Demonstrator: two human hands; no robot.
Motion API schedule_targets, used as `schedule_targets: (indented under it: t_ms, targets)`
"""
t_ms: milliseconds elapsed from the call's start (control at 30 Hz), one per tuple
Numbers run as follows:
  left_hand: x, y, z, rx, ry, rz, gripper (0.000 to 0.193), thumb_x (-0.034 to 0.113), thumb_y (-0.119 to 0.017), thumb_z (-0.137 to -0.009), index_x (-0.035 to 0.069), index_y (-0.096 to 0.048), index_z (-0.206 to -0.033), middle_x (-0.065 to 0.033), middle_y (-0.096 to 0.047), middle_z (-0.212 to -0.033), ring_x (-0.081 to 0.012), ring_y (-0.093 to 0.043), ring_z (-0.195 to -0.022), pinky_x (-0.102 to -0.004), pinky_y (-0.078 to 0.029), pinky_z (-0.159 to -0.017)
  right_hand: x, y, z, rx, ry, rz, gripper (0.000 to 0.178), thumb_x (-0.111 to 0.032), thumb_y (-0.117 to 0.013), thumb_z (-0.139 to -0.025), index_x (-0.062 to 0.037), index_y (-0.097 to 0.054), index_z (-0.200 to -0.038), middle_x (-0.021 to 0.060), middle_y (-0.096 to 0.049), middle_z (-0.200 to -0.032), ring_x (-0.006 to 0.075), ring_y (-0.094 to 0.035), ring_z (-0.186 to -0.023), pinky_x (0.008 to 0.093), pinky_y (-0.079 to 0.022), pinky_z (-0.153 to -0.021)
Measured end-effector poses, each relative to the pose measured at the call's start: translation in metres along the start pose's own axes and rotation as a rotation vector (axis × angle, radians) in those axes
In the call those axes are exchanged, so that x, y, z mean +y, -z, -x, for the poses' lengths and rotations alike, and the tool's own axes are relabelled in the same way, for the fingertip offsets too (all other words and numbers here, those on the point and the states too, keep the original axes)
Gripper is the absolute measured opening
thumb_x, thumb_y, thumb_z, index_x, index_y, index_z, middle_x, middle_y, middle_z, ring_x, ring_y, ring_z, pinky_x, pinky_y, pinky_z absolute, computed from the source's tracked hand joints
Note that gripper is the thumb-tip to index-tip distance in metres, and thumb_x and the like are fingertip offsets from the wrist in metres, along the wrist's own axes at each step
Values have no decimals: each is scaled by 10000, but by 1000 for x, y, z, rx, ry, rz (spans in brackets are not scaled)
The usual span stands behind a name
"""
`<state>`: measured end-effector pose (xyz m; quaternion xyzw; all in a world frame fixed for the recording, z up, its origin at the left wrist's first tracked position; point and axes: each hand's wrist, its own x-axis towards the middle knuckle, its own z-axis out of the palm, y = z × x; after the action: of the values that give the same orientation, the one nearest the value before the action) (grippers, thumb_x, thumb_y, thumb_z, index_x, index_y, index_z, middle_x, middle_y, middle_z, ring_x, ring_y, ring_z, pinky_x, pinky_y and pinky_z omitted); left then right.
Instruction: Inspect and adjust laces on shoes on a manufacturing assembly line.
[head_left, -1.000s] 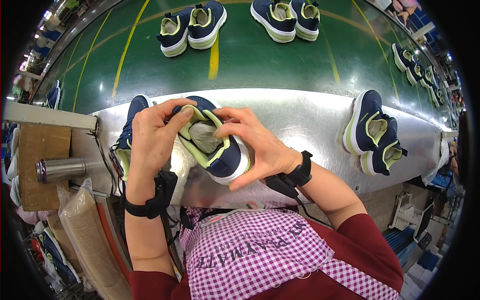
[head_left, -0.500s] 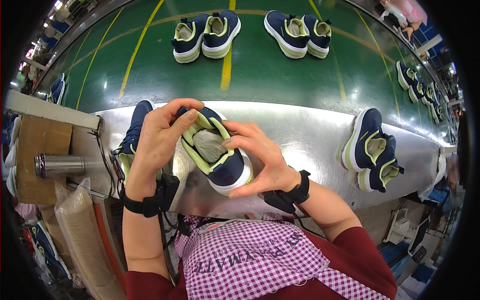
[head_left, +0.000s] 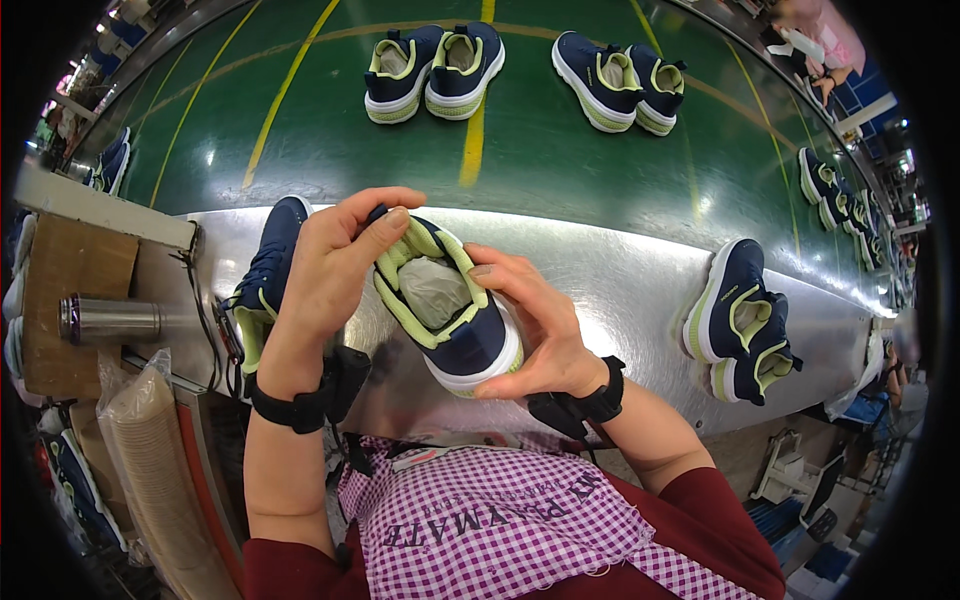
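Note:
Between my hands is a navy sneaker [head_left: 465, 345] with lime-green lining and a white sole, its heel toward me. Crumpled paper stuffing [head_left: 435, 290] fills its opening. My left hand [head_left: 345, 260] pinches the tongue at the far end between thumb and fingers. My right hand [head_left: 540, 320] grips the heel end, fingers on the collar and thumb low on the sole. A matching navy sneaker [head_left: 270, 265] lies just left of my left hand, partly hidden behind it. Black straps [head_left: 290, 408] circle both wrists.
On the metal ledge [head_left: 620, 270] a sneaker pair [head_left: 740, 320] rests at the right. More pairs [head_left: 435, 75] stand on the green conveyor belt [head_left: 330, 140] beyond. At left are a steel flask [head_left: 110, 320], a cardboard box [head_left: 75, 300] and bagged stacked liners [head_left: 150, 440]. Another person [head_left: 825, 45] is far right.
The held sneaker and both hands appear slightly farther right in the picture; the belt pairs and background have shifted too. Both hands keep their hold on the sneaker.

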<state>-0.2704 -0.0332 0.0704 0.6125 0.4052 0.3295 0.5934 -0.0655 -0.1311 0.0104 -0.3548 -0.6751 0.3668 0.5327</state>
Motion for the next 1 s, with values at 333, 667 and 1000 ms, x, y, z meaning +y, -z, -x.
schedule_targets:
  t_ms: [333,667,1000]
  targets:
    - [-14,-40,43,305,-496,-673,299,142,-692,-860,8,-667,-1126,-97,-705,-902,-248,-664,-824,-326,-525,-731,6,2,-7,-337,-225,14,1138,-232,-898,-581,-73,-240,-1495,222,-171,-1568,366,-213,-1451,405,-277,-1143]
    - [-52,-29,71,244,-271,49,538,-16,-497,-951,-31,-309,-1455,-187,-520,-1351,-241,-492,-1290,-368,-351,-1105,7,3,-11,-437,-232,16,949,2,-841,-564,-110,-382,-1387,195,-137,-1588,298,-308,-1418,366,-356,-1088]
    - [-37,-30,53,164,-397,-208,545,-46,-612,-827,-39,-465,-1351,-172,-539,-1324,-256,-531,-1253,-369,-429,-1053,9,6,-10,-335,-265,-2,1017,-202,-871,-599,-137,-326,-1455,177,-276,-1538,384,-296,-1414,438,-357,-1112]
